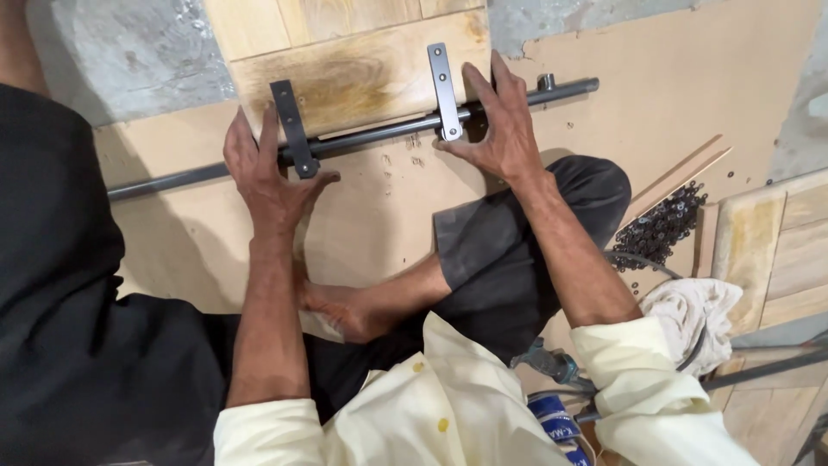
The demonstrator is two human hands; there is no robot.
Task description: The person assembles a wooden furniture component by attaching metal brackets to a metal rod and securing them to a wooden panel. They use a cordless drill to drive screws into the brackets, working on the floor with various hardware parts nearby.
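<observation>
Lying flat on the far side of a tan board, a wooden panel has a long dark metal rod across its near edge, carrying two black brackets. The left hand presses spread fingers beside the left bracket; the right hand, fingers splayed, flanks the right bracket. Neither grips. Screws lie heaped right.

Black screw pile; white rag
</observation>
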